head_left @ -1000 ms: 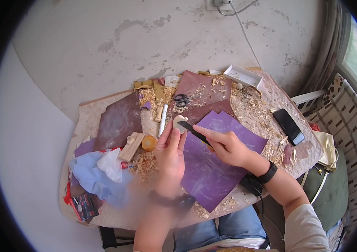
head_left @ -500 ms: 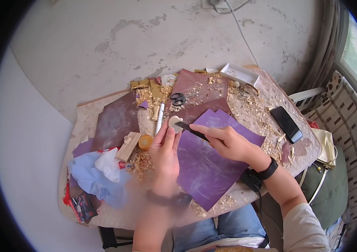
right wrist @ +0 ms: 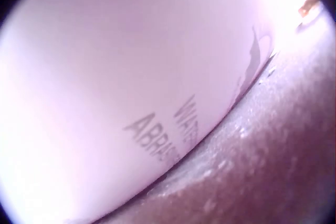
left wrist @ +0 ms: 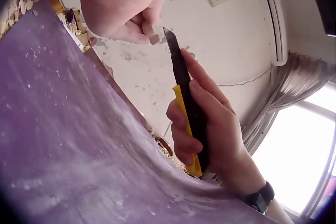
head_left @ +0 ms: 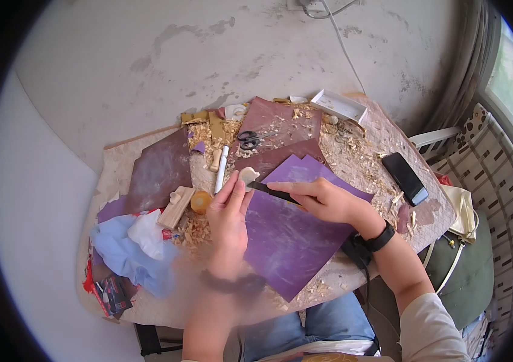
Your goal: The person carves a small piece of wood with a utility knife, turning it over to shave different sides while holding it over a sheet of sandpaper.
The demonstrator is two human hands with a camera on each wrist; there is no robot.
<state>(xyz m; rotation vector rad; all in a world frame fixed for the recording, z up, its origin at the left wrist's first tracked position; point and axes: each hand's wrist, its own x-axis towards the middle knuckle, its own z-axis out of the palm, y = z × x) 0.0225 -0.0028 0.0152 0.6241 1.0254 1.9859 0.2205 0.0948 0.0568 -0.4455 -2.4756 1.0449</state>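
Observation:
My left hand [head_left: 229, 220] pinches a small pale wooden piece [head_left: 248, 175] with a rounded outline between thumb and fingers, above the purple sandpaper [head_left: 295, 241]. In my right hand [head_left: 327, 200] is a black and yellow utility knife [left wrist: 194, 113], its fingers curled round the handle and the index finger stretched along the top. The knife's blade [left wrist: 170, 41] is out, its tip close by the wooden piece. The right wrist view shows only the pale printed back of an abrasive sheet [right wrist: 157, 103] and a blurred rough surface.
Wood shavings lie over the table. Scissors [head_left: 248, 140], a white pen-like stick [head_left: 222, 169], a wooden block [head_left: 177, 207], a yellow round item [head_left: 201, 203] and a blue cloth [head_left: 129, 250] lie around the hands. A phone [head_left: 404, 178] and a white tray [head_left: 339, 106] are farther right.
The head view has shifted a little, so the table's things appear farther left. The knife has turned flatter, and its blade has moved from across the wooden piece's face to its lower edge.

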